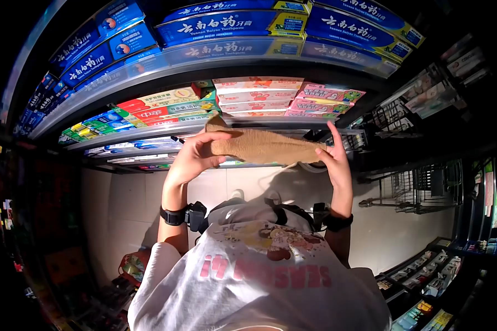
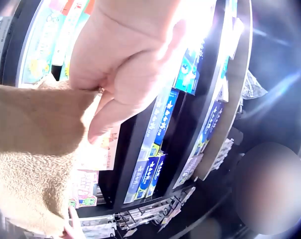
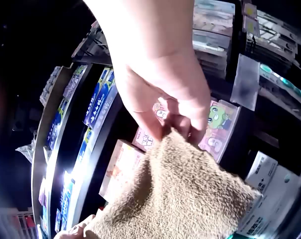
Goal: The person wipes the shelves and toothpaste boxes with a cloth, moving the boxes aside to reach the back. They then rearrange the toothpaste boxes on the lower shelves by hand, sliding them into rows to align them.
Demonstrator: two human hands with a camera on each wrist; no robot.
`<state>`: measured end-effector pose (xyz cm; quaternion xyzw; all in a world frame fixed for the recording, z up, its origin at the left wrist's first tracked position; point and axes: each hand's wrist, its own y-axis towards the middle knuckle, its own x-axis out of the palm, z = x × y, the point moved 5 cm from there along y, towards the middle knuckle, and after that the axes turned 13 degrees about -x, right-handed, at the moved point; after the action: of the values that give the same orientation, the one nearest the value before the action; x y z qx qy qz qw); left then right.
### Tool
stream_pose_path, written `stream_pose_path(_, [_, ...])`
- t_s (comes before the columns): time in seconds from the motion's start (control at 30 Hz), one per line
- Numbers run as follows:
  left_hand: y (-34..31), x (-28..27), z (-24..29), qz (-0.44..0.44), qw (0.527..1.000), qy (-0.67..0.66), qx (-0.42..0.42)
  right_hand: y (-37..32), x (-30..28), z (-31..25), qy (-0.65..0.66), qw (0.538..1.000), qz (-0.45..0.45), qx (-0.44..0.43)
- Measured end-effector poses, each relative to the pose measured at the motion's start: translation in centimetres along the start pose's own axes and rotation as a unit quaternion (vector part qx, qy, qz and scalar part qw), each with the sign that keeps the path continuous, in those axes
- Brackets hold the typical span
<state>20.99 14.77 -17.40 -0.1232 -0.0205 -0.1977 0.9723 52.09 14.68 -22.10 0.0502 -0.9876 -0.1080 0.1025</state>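
Observation:
A brown terry cloth (image 1: 268, 146) is stretched between my two hands in front of the shelves, folded over itself along its length. My left hand (image 1: 194, 155) grips its left end between thumb and fingers, and a corner sticks up above that hand. At the other end, my right hand (image 1: 338, 157) pinches the cloth's edge; one finger points up, away from the fabric. From the right wrist view, the cloth (image 3: 180, 194) hangs from the pinched corner, its looped texture plain. In the left wrist view, the fingertips of my left hand (image 2: 125, 74) are partly hidden behind the folded fabric.
Blue toothpaste boxes (image 1: 229, 26) fill the upper shelf. Pink boxes (image 1: 326, 101) and red and green boxes (image 1: 168, 105) line the shelf below, just beyond the cloth. A wire cart (image 1: 425, 187) stands at right on the tiled floor (image 1: 127, 193).

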Motion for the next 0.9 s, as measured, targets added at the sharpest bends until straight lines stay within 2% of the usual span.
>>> stream_pose_path(0.07, [0.5, 0.1, -1.3, 0.003, 0.997, 0.075, -0.036, 0.0, -0.5, 0.0, -0.078, 0.996, -0.030, -0.006])
stream_pose_path(0.1, [0.9, 0.2, -2.1, 0.016, 0.990, 0.134, -0.033, -0.1, -0.8, 0.2, -0.106, 0.994, -0.010, -0.016])
stream_pose_path(0.17, [1.3, 0.6, -3.1, 0.047, 0.965, 0.257, -0.022, 0.0, -0.7, 0.5, -0.095, 0.995, -0.012, -0.007])
stream_pose_path(0.2, [1.1, 1.8, -2.0, 0.086, 0.954, 0.286, 0.012, -0.1, -0.6, 0.5, -0.086, 0.996, -0.014, 0.001])
stream_pose_path(0.27, [2.1, 2.4, -3.5, 0.080, 0.945, 0.317, -0.009, -0.2, 0.0, 0.5, -0.063, 0.998, -0.017, 0.011])
stream_pose_path(0.3, [1.8, 2.9, -2.4, 0.101, 0.929, 0.356, 0.023, -0.1, 0.1, 0.3, -0.191, 0.981, -0.018, -0.029])
stream_pose_path(0.37, [2.6, 2.2, -3.7, 0.123, 0.927, 0.353, 0.018, 0.4, 0.4, -0.7, -0.389, 0.910, -0.008, -0.143])
stream_pose_path(0.4, [2.8, 1.8, -4.0, 0.145, 0.926, 0.349, 0.012, 0.3, 0.2, -0.8, -0.390, 0.910, -0.005, -0.142])
stream_pose_path(0.43, [3.0, 1.6, -3.8, 0.147, 0.905, 0.399, 0.021, 0.3, -0.3, -0.6, -0.420, 0.904, -0.005, -0.084])
stream_pose_path(0.47, [3.2, 1.8, -3.7, 0.145, 0.905, 0.400, 0.024, 0.4, -0.8, -0.4, -0.448, 0.894, -0.007, -0.025])
stream_pose_path(0.5, [2.8, 2.1, -2.6, 0.202, 0.850, 0.480, 0.077, 0.2, -0.7, -1.1, -0.461, 0.884, 0.014, -0.077])
stream_pose_path(0.53, [2.5, 2.4, -1.8, 0.258, 0.782, 0.553, 0.129, 0.2, -0.9, -1.1, -0.463, 0.883, 0.015, -0.079])
stream_pose_path(0.57, [3.1, 1.8, -2.6, 0.231, 0.807, 0.526, 0.134, 0.1, -0.9, -1.4, -0.432, 0.891, 0.009, -0.140])
stream_pose_path(0.6, [3.0, 2.1, -1.7, 0.229, 0.807, 0.515, 0.179, 0.0, -1.1, -1.6, -0.399, 0.894, 0.003, -0.202])
stream_pose_path(0.63, [3.4, 2.1, -1.8, 0.202, 0.844, 0.466, 0.172, 0.0, -1.6, -0.7, -0.347, 0.916, -0.002, -0.201])
stream_pose_path(0.67, [3.8, 2.1, -2.1, 0.173, 0.878, 0.415, 0.164, -0.3, -2.1, -0.6, -0.350, 0.914, 0.001, -0.204])
stream_pose_path(0.7, [4.2, 2.0, -3.1, 0.175, 0.895, 0.400, 0.087, -0.4, -2.3, 0.2, -0.251, 0.964, -0.002, -0.085])
stream_pose_path(0.73, [4.5, 1.9, -3.7, 0.175, 0.929, 0.325, -0.001, -0.7, -2.1, 0.9, -0.145, 0.989, -0.004, 0.037])
stream_pose_path(0.8, [5.2, 2.2, -3.5, 0.179, 0.930, 0.321, 0.028, -0.1, -1.4, 0.3, -0.108, 0.994, 0.018, 0.031])
stream_pose_path(0.9, [6.3, 2.9, -2.8, 0.156, 0.957, 0.242, -0.023, 0.9, -1.1, -0.4, 0.008, 0.996, 0.093, 0.005])
